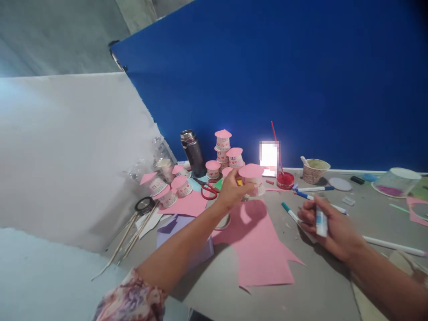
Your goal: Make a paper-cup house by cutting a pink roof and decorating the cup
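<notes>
Currently, left hand (234,189) pinches a white printed paper cup with pink conical paper roof (251,170), at far end of flat pink paper sheet (267,249) on smooth grey desk (314,290). Right hand (337,232) curls closed around short white-and-blue cylindrical tube (321,221).

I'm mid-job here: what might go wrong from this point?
The left hand, holding a pink-topped cup, might knock the stacked cups behind it. That held cup could also catch the red pot with its tall red stick. The right hand, gripping a tube, may nudge the green-capped marker beside it.
</notes>
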Available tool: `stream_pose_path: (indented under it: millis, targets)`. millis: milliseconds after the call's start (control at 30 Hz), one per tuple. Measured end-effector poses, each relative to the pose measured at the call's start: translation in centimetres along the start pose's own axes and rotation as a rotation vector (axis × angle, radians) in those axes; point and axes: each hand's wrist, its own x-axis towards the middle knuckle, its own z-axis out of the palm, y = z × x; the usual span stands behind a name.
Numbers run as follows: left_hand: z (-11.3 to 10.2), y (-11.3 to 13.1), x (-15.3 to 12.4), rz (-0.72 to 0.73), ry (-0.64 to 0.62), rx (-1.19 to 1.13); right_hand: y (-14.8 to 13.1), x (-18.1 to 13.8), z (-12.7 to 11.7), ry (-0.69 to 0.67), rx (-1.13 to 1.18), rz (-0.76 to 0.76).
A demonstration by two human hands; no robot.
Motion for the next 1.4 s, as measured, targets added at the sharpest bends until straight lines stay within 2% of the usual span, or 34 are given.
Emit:
stream_pose_path:
  millis: [100, 233, 300, 400, 467, 600, 667, 733, 800, 967, 1233, 1400]
  targets:
    - [-3.7, 0.1, -1.9, -0.006, 0.136, 0.006, -0.8, -0.4, 0.5, -0.029, 0.037, -0.033]
    - [-10.1, -2.1, -6.8, -0.062, 0.444, 0.058, -1.0, -0.9, 0.7, -0.021, -0.053, -0.1]
    - [-12.9, -3.3, -9.2, -0.085, 0.608, 0.073, -0.8, -0.9, 0.5, -0.021, -0.124, -0.088]
    - [-15.7, -3.7, -11.0, -0.111, 0.745, 0.083, -0.8, -0.7, 0.1, -0.012, -0.185, -0.046]
    - [-16.5, -3.2, -10.9, -0.133, 0.75, 0.044, -0.9, -0.6, 0.0, 0.021, -0.19, -0.038]
    - [-16.3, -1.3, -9.8, -0.22, 0.609, -0.146, -1.3, -0.6, 0.1, 0.092, -0.196, -0.046]
    - [-15.8, -0.6, -9.7, -0.302, 0.529, -0.419, -1.4, -0.6, 0.2, 0.132, -0.227, -0.049]
    - [-15.4, -0.4, -9.9, -0.315, 0.457, -0.581, -1.4, -0.6, 0.3, 0.155, -0.255, -0.047]
    - [-15.1, -0.5, -10.1, -0.311, 0.41, -0.647, -1.4, -0.7, 0.2, 0.144, -0.263, -0.044]
    - [-14.2, -1.0, -10.3, -0.286, 0.337, -0.649, -1.3, -0.5, -0.4, 0.084, -0.236, -0.061]
    - [-11.0, -0.4, -10.4, -0.299, 0.104, -0.624, -1.2, -0.3, -0.8, 0.03, -0.154, -0.065]
    - [-10.2, -0.7, -9.4, -0.304, 0.14, -0.477, -1.2, -0.5, -0.4, 0.044, -0.175, -0.087]
